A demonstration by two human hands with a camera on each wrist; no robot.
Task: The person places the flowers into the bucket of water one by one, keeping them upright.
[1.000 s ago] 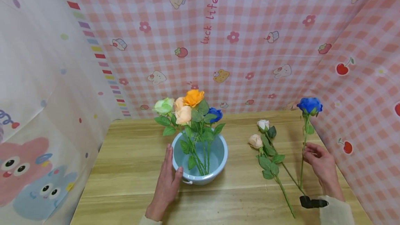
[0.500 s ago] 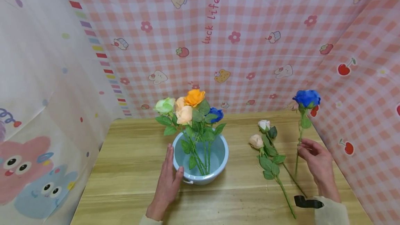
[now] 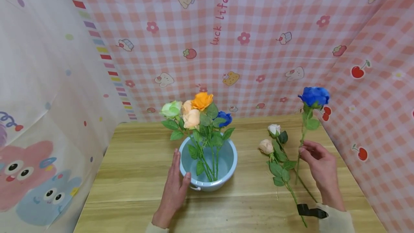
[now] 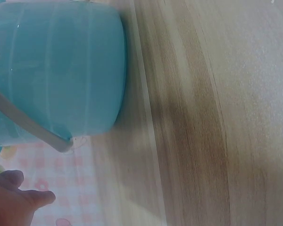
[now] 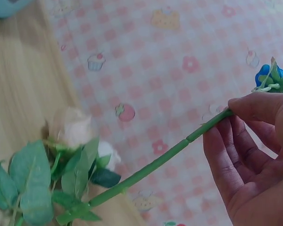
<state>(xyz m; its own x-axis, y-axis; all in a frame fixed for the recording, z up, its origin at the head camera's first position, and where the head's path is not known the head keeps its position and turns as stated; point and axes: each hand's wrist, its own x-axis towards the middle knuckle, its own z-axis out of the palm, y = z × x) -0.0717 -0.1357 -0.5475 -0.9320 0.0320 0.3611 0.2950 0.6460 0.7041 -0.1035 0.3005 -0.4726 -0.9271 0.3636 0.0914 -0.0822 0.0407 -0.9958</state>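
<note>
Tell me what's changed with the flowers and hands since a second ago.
The right hand, pinching a blue rose, has moved left toward the bucket, lifting the rose. Nothing was newly gripped or released. The left hand stays beside the bucket; two pale roses lie unmoved.

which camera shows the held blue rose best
The head view: the held blue rose shows nearly whole there. The right wrist view has its stem close up but only part of its bloom; the left wrist view, none of it.
</note>
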